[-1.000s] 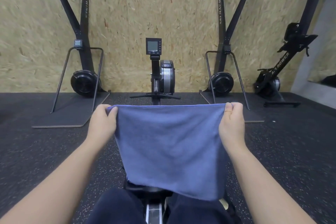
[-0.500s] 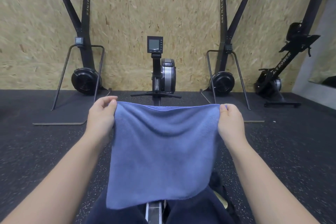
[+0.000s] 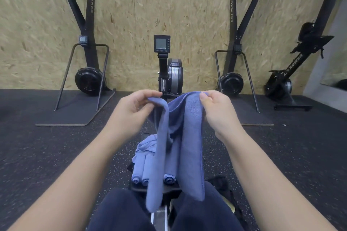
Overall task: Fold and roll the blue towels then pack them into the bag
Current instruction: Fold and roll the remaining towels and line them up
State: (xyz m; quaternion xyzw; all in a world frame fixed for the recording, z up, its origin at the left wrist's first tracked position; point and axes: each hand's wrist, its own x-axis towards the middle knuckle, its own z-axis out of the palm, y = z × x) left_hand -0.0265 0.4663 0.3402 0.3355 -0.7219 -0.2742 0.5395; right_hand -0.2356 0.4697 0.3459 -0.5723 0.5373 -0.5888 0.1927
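Note:
A blue towel (image 3: 189,148) hangs in front of me, its two top corners drawn close so the cloth sags into a vertical fold. My left hand (image 3: 131,110) pinches the left corner and my right hand (image 3: 217,108) pinches the right corner. Below, on the black rowing machine seat (image 3: 169,189), lie three rolled blue towels (image 3: 144,176) side by side, with a crumpled blue towel (image 3: 146,144) beyond them. A dark bag-like shape (image 3: 219,184) sits by my right knee, mostly hidden.
I sit on the rowing machine; its monitor and flywheel (image 3: 170,69) stand ahead against a chipboard wall. Ski machines on floor plates stand at left (image 3: 88,80) and right (image 3: 232,82). Another rower (image 3: 287,80) leans at far right. Black rubber floor surrounds me.
My hands have come together from wide apart, bringing the towel's top corners close. The flat spread towel now folds lengthwise, uncovering the rolled towels on the seat.

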